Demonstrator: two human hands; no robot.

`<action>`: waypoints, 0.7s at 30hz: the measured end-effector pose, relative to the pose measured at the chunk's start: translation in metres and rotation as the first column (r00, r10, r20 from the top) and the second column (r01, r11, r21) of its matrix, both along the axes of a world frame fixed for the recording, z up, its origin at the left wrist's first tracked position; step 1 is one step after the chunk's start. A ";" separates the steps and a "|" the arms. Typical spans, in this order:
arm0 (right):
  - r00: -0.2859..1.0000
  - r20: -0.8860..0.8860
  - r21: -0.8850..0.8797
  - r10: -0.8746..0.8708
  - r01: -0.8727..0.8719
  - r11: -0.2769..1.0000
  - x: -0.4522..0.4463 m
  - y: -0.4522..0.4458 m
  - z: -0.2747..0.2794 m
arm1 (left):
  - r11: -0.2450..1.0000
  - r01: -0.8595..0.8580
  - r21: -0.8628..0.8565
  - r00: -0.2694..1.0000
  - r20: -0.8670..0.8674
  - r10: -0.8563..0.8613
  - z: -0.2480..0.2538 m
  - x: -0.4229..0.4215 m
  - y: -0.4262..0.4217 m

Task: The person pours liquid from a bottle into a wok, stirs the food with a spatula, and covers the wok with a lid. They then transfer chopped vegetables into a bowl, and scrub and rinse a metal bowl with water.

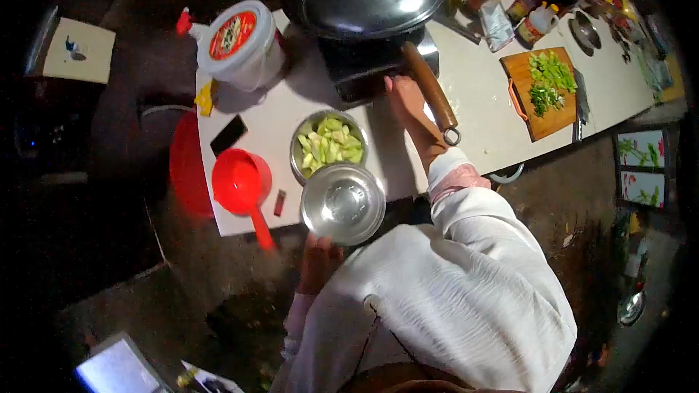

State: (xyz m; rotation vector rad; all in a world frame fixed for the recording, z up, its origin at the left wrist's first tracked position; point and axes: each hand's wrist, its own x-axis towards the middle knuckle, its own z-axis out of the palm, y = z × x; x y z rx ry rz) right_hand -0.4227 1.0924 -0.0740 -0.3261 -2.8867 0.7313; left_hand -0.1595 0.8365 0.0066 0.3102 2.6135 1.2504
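My left hand (318, 258) grips the near edge of a shiny metal bowl (344, 204), its fingers partly hidden beneath the rim. The inside of this bowl looks bare, and it overlaps the near side of a second metal bowl (293, 156) filled with pale green vegetable chunks (331, 142). My right hand (406, 98) reaches to the front edge of a black stove (349, 69), fingers closed there; what they hold is hidden. Just above that forearm passes the wooden handle (429, 84) of a dark wok (371, 0) standing on the stove.
Left on the white table (287, 109) are a lidded white tub (244, 47), a phone (228, 135), a red scoop (239, 180) and a small red item (279, 203). Rightward lie a cutting board (535, 113) with chopped greens, a knife (580, 105) and several bottles (537, 24).
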 end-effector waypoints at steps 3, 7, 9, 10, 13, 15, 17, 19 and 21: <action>1.000 0.018 -0.286 -0.023 0.027 0.958 0.008 0.019 -0.028 | 0.895 -0.193 0.402 0.951 0.302 0.069 -0.024 0.004 0.046; 0.931 0.346 -0.207 0.113 -0.042 0.977 0.036 0.083 -0.006 | 0.704 -0.594 0.389 0.616 0.783 0.087 -0.051 -0.034 0.115; 0.915 0.365 -0.183 0.171 -0.110 0.977 0.069 0.119 -0.015 | 0.681 -0.626 0.380 0.556 0.829 0.049 -0.107 -0.047 0.138; 0.927 0.319 -0.217 0.198 -0.132 0.967 0.088 0.138 -0.011 | 0.673 -0.632 0.384 0.555 0.831 0.047 -0.122 -0.054 0.147; 0.898 0.372 -0.237 0.233 -0.151 0.960 0.133 0.186 -0.012 | 0.672 -0.647 0.361 0.547 0.834 0.079 -0.140 -0.070 0.173; 0.873 0.436 -0.256 0.217 -0.111 0.960 0.153 0.204 -0.002 | 0.756 -0.611 0.238 0.529 0.833 0.166 -0.134 -0.076 0.181; 0.865 0.441 -0.261 0.238 -0.130 0.957 0.164 0.215 0.009 | 0.765 -0.614 0.192 0.506 0.841 0.195 -0.113 -0.078 0.176; 0.858 0.444 -0.270 0.259 -0.147 0.951 0.172 0.227 0.019 | 0.932 -0.349 -0.094 0.595 0.746 0.298 -0.085 -0.076 0.158; 0.812 0.380 -0.409 0.442 -0.282 0.868 0.180 0.246 0.030 | 0.826 0.224 -0.517 0.879 -0.258 -0.400 -0.062 -0.035 0.098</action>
